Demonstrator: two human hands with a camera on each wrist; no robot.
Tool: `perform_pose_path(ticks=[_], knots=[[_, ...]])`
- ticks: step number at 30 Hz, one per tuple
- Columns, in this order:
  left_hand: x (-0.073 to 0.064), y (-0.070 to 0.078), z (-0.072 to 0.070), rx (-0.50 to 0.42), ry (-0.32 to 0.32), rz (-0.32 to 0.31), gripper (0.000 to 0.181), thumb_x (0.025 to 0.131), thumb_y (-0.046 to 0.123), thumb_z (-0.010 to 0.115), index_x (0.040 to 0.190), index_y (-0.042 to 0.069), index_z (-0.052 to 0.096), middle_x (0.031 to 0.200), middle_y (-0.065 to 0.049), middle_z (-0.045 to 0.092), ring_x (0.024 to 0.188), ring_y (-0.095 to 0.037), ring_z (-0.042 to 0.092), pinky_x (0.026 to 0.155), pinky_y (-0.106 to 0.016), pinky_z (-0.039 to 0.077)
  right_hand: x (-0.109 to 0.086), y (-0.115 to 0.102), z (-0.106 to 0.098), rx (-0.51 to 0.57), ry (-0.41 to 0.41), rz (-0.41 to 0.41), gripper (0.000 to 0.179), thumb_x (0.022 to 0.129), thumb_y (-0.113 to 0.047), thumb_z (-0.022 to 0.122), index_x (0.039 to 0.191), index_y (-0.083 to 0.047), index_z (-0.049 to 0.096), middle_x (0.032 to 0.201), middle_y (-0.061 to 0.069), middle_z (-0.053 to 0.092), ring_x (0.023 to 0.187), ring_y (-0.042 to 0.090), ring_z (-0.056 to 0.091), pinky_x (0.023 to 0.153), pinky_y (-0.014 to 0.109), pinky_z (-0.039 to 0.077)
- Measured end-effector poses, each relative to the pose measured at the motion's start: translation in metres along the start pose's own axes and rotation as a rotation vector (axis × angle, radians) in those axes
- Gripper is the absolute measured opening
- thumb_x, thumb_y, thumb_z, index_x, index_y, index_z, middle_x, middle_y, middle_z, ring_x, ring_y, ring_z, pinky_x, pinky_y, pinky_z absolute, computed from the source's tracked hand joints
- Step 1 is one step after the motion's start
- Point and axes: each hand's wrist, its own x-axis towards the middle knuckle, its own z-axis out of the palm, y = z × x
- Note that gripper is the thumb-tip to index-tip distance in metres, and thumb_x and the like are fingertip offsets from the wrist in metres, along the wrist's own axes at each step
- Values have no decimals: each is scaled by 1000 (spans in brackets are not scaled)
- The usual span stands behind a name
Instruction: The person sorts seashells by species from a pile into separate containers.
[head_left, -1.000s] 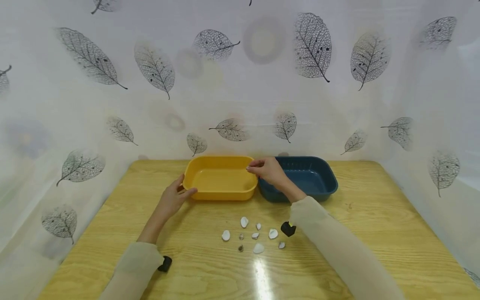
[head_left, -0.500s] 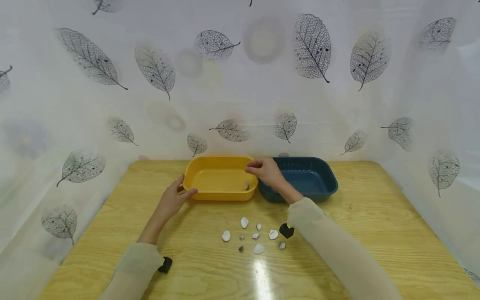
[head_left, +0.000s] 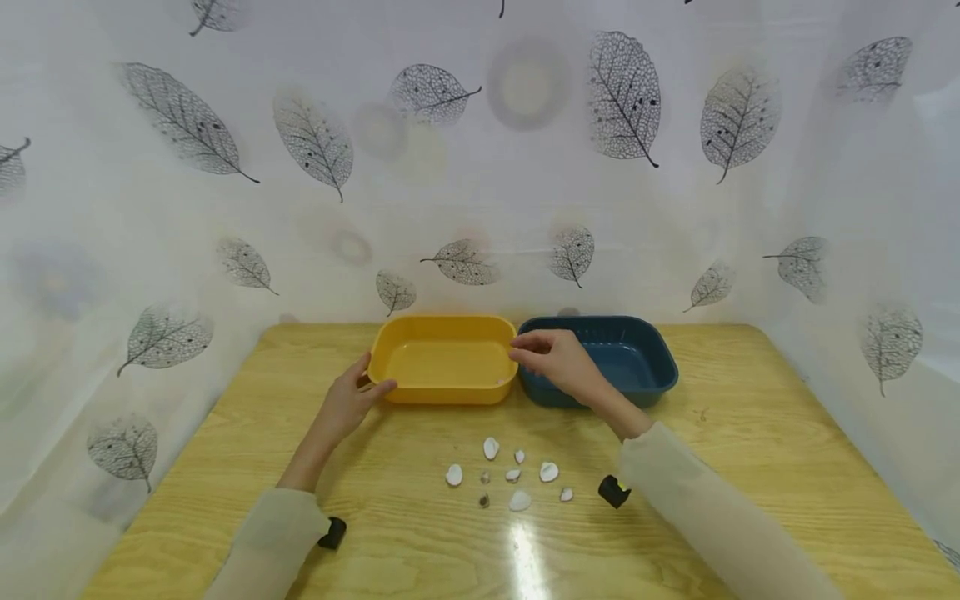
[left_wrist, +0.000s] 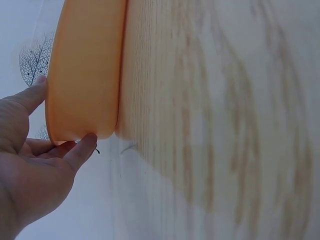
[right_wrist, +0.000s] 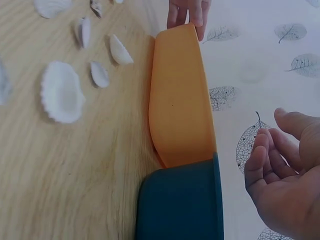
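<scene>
1. Seashells [head_left: 520,501]: nine loose on wood-grain table [head_left: 420,542], nearer the body than either hand, between the forearms. Mostly white, two small brownish ones on the left-hand side of the scatter. None touching a hand.
2. Left hand [head_left: 351,402]: narrow grip on yellow tub [head_left: 442,393] at its left end, thumb on the front corner rim, fingers against the end wall.
3. Right hand [head_left: 558,362]: holds nothing. Fingers loosely curled, thumb tip apart from fingertips; right wrist view shows the gap clearly.
4. Right hand placement: above left part of dark blue tub [head_left: 630,367], fingertips near yellow tub's right rim.
5. Tubs: upright, side by side, ends touching. Yellow tub spans from left grip to right fingertips; dark blue tub sits below and to the right of right hand.
6. Small pale speck [head_left: 500,382] inside yellow tub, by front wall, below and left of right fingertips. Mostly hidden, too small to name.
7. Pale sleeves [head_left: 697,508] on both arms; black block [head_left: 614,492] by right cuff, another by left.
8. Leaf-print curtain [head_left: 517,183] behind both hands and tubs.
</scene>
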Motion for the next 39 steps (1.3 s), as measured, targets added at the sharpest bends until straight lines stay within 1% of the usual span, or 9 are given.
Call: perform_pose_path(ticks=[5, 10, 13, 17, 19, 22, 26, 32, 39], knots=[[0, 1, 1, -10, 5, -2, 87, 104, 30, 66, 161, -9, 12, 165, -31, 16, 142, -48, 40, 109, -51, 45, -20, -4, -6, -27, -25, 7, 35, 101, -26, 71, 124, -1, 73, 91, 15, 71, 79, 30, 61, 65, 38, 56], [-1, 2, 1, -9, 5, -10, 88, 104, 31, 66, 161, -9, 13, 166, -31, 17, 143, -47, 40, 109, -51, 45, -40, -1, -11, 4, -52, 6, 32, 101, -22, 71, 124, -1, 73, 92, 4, 72, 85, 44, 62, 66, 34, 57], [-1, 3, 1, -4, 5, -13, 88, 104, 31, 66, 161, -9, 13, 166, -31, 17, 143, -47, 40, 110, -51, 45, -51, 3, -14, 24, -65, 29, 33, 101, -23, 71, 125, 0, 72, 97, 7, 73, 89, 46, 63, 70, 34, 58], [-1, 2, 3, -11, 1, -15, 87, 104, 30, 66, 161, -8, 13, 166, -30, 16, 143, -47, 40, 110, -51, 45, -66, 10, -19, 38, -80, 43, 36, 100, -21, 71, 126, 4, 70, 113, 18, 73, 99, 41, 67, 83, 42, 61], [0, 2, 3, -13, 0, -16, 87, 103, 30, 66, 161, -8, 13, 166, -30, 16, 143, -47, 40, 110, -51, 45, -73, 13, -22, 33, -80, 42, 36, 101, -20, 70, 127, 5, 69, 117, 21, 72, 101, 41, 68, 84, 42, 61], [0, 1, 2, -13, -2, -19, 89, 103, 32, 66, 161, -8, 12, 167, -30, 14, 144, -47, 39, 110, -51, 44, -79, 16, -25, 24, -72, 42, 35, 101, -19, 70, 126, 6, 69, 112, 24, 72, 94, 38, 67, 75, 37, 60], [3, 2, -1, -4, 4, -28, 88, 104, 30, 65, 162, -7, 11, 167, -29, 15, 145, -47, 38, 111, -52, 43, -85, 13, -29, 8, -63, 47, 33, 101, -20, 69, 124, 4, 70, 104, 20, 73, 85, 39, 64, 66, 34, 57], [4, 5, -3, 33, 15, -29, 85, 105, 28, 65, 161, -8, 13, 167, -29, 15, 145, -48, 37, 112, -53, 42, -96, 9, -34, 6, -55, 76, 28, 102, -24, 68, 123, -5, 73, 98, 13, 71, 87, 44, 61, 66, 37, 55], [2, 4, 1, 29, -3, -47, 87, 104, 30, 65, 162, -7, 11, 167, -29, 15, 145, -47, 37, 114, -53, 41, -117, 10, -40, 38, -71, 118, 30, 103, -24, 67, 123, -2, 72, 97, 15, 69, 84, 42, 61, 68, 38, 56]])
